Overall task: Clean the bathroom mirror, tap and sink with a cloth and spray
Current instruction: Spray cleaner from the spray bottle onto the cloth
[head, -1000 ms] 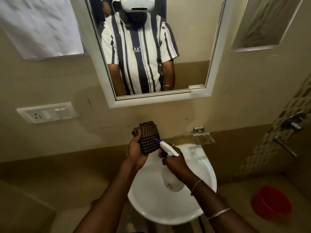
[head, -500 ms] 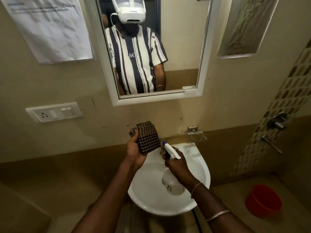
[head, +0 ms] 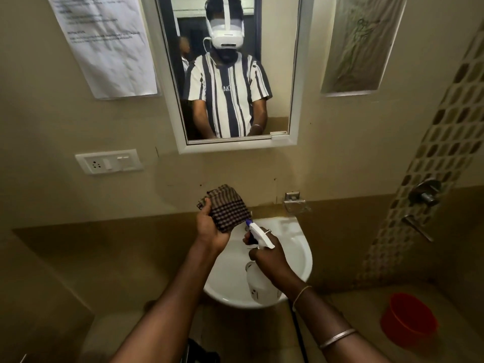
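My left hand [head: 209,226] holds a folded brown checked cloth [head: 227,208] upright above the back of the white sink [head: 298,252]. My right hand [head: 269,260] grips a white spray bottle [head: 262,284] by its neck over the basin, with the nozzle pointing at the cloth from a short gap. The tap is hidden behind the cloth and hands. The white-framed mirror [head: 277,48] hangs on the wall above and reflects a person in a striped shirt.
A metal soap dish [head: 296,203] is fixed to the wall right of the sink. A switch plate [head: 108,161] sits at left, a paper notice [head: 104,43] above it. Shower fittings [head: 424,195] and a red bucket [head: 408,318] are at right.
The head camera has tilted up and pulled back, so more of the mirror shows. Both hands keep the same hold, with the nozzle still aimed at the cloth.
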`<act>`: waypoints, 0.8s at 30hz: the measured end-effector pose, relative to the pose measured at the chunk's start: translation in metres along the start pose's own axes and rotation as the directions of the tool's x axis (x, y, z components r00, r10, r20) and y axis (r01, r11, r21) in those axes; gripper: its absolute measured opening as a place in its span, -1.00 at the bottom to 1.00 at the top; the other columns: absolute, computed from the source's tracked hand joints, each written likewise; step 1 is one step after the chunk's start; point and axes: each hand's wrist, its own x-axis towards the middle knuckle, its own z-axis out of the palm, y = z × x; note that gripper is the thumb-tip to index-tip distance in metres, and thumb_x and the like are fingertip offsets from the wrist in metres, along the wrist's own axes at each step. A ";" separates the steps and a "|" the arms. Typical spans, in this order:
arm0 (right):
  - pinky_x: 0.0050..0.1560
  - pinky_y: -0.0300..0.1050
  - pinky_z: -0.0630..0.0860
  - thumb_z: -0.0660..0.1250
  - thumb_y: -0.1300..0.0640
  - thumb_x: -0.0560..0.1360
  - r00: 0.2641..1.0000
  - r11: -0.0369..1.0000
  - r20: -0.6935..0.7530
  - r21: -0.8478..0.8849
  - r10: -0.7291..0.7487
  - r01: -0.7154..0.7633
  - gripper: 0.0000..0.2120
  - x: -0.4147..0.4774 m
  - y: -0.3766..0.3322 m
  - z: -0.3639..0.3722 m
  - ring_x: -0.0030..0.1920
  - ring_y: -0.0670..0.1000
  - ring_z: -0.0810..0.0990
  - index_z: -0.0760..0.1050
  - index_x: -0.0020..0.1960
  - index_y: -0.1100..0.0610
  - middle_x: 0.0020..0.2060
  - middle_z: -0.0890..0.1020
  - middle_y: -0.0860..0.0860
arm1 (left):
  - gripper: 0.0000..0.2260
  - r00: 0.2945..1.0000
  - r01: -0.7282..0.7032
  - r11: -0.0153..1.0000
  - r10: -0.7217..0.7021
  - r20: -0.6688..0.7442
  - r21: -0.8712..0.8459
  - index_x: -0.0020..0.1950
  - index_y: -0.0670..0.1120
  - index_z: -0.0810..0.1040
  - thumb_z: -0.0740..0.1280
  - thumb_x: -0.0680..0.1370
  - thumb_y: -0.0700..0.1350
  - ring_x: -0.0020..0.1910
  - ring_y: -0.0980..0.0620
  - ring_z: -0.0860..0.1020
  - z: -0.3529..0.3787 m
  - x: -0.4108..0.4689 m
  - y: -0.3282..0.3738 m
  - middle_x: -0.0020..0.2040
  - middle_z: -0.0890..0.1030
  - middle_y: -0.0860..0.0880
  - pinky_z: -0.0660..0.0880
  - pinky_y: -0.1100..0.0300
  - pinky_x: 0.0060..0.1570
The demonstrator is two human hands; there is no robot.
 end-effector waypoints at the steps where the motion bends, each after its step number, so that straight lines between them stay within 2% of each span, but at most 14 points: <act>1: -0.02 -0.41 0.51 0.29 0.54 0.34 1.000 1.000 -0.017 0.013 -0.014 0.014 -0.60 -0.007 -0.004 -0.003 -0.05 -0.20 0.64 0.60 0.04 0.17 0.00 0.68 0.10 | -0.47 1.000 -0.008 1.000 0.008 -0.005 -0.011 0.49 -0.17 0.44 0.05 0.71 0.16 0.38 -0.29 0.50 0.003 -0.006 -0.001 0.38 0.55 -0.29 0.53 -0.17 0.18; 3: -0.08 -0.47 0.49 0.29 0.56 0.33 0.998 0.998 -0.052 0.044 -0.031 0.033 -0.58 -0.019 -0.014 -0.008 -0.10 -0.27 0.62 0.58 -0.01 0.12 -0.05 0.66 0.06 | -0.45 1.000 -0.022 0.999 0.022 -0.003 -0.031 0.51 -0.17 0.42 0.06 0.71 0.18 0.39 -0.30 0.49 0.010 -0.018 -0.002 0.38 0.55 -0.29 0.50 -0.19 0.27; 5: -0.09 -0.38 0.50 0.30 0.55 0.34 0.995 0.997 -0.087 0.056 -0.048 0.053 -0.56 -0.028 -0.025 -0.010 -0.12 -0.26 0.59 0.57 -0.03 0.05 -0.09 0.62 -0.02 | -0.45 0.999 -0.043 0.998 0.043 0.001 -0.043 0.51 -0.18 0.43 0.05 0.71 0.18 0.37 -0.30 0.50 0.021 -0.031 0.000 0.36 0.57 -0.29 0.47 -0.19 0.31; 9: -0.06 -0.09 0.54 0.32 0.47 0.39 0.987 0.996 -0.139 0.028 -0.079 0.084 -0.56 -0.036 -0.045 -0.009 -0.06 0.05 0.59 0.52 -0.06 -0.08 -0.12 0.60 -0.02 | -0.47 0.994 -0.104 0.992 0.105 0.005 -0.074 0.50 -0.17 0.43 0.06 0.71 0.16 0.36 -0.29 0.51 0.046 -0.058 0.012 0.38 0.54 -0.29 0.53 -0.15 0.19; 12: -0.08 0.03 0.58 0.31 0.44 0.40 0.974 0.987 -0.156 -0.036 -0.163 0.159 -0.60 -0.028 -0.070 -0.009 -0.09 0.08 0.61 0.54 -0.03 -0.07 -0.14 0.61 -0.03 | -0.48 0.989 -0.145 0.985 0.146 0.007 -0.090 0.50 -0.16 0.42 0.07 0.71 0.16 0.34 -0.31 0.51 0.063 -0.073 0.024 0.38 0.53 -0.30 0.53 -0.16 0.15; 15: -0.07 0.04 0.59 0.29 0.45 0.36 0.948 0.958 -0.151 -0.090 -0.282 0.271 -0.64 -0.014 -0.103 -0.008 -0.10 0.00 0.59 0.54 -0.03 0.03 -0.14 0.59 -0.06 | -0.49 0.983 -0.184 0.977 0.185 -0.002 -0.109 0.52 -0.14 0.41 0.11 0.70 0.16 0.35 -0.31 0.50 0.078 -0.076 0.043 0.38 0.53 -0.29 0.50 -0.20 0.25; 19: -0.12 -0.12 0.53 0.27 0.46 0.40 0.941 0.950 -0.132 -0.075 -0.312 0.304 -0.67 0.007 -0.147 0.000 -0.09 -0.02 0.57 0.54 0.03 0.12 -0.11 0.58 -0.01 | -0.49 0.970 -0.239 0.960 0.244 0.017 -0.148 0.52 -0.13 0.42 0.13 0.69 0.16 0.38 -0.28 0.49 0.096 -0.070 0.075 0.40 0.53 -0.27 0.39 -0.22 0.44; 21: -0.18 -0.15 0.50 0.27 0.45 0.41 0.935 0.949 -0.165 -0.046 -0.315 0.312 -0.68 0.018 -0.169 0.007 -0.14 0.01 0.57 0.56 0.02 0.12 -0.14 0.59 0.00 | -0.49 0.960 -0.265 0.952 0.275 0.049 -0.154 0.50 -0.13 0.45 0.11 0.69 0.17 0.39 -0.26 0.49 0.106 -0.068 0.093 0.40 0.54 -0.25 0.35 -0.22 0.47; 24: -0.16 -0.09 0.53 0.26 0.44 0.42 0.922 0.939 -0.186 -0.008 -0.340 0.344 -0.67 0.034 -0.200 0.017 -0.12 0.06 0.61 0.57 -0.04 0.03 -0.15 0.63 0.02 | -0.48 0.939 -0.316 0.936 0.332 0.093 -0.153 0.48 -0.14 0.47 0.08 0.70 0.17 0.40 -0.25 0.50 0.123 -0.066 0.119 0.39 0.55 -0.25 0.35 -0.20 0.48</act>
